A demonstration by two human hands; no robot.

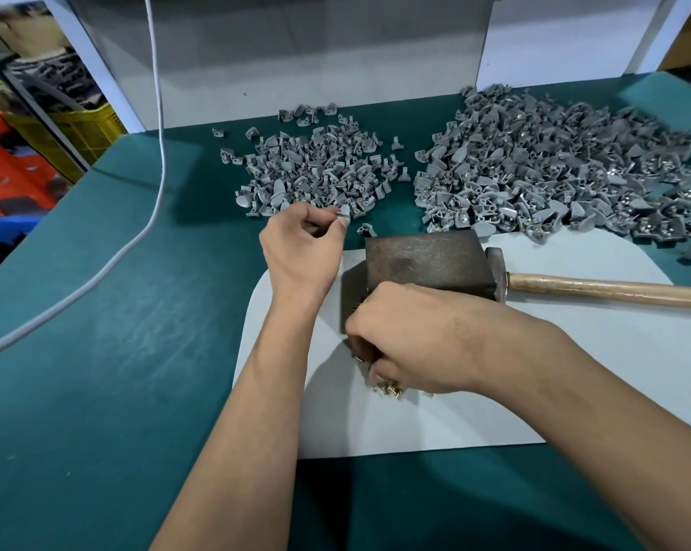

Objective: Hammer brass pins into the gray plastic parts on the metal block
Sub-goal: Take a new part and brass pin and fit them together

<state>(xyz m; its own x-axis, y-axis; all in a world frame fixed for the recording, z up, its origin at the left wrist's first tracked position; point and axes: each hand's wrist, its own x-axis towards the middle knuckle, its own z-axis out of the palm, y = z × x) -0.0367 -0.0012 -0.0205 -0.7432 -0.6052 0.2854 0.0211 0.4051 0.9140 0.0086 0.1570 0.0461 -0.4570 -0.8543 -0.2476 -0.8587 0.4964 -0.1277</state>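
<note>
A dark metal block point(427, 264) stands on a white mat point(574, 391) in the middle of the green table. My left hand point(300, 248) pinches one gray plastic part point(344, 211) at the near edge of the left pile point(308, 169), just left of the block. In front of the block my right hand point(411, 336) reaches down with curled fingers into a small heap of brass pins point(391, 388); what the fingers hold is hidden. A hammer with a wooden handle point(606, 290) lies on the mat to the right of the block, its head against the block's side.
A larger pile of gray parts point(554, 169), some showing brass, covers the table's back right. One loose part point(367, 230) lies behind the block. A white cable point(159, 153) hangs down and runs across the left of the table. Yellow and orange crates point(38, 145) stand beyond the left edge.
</note>
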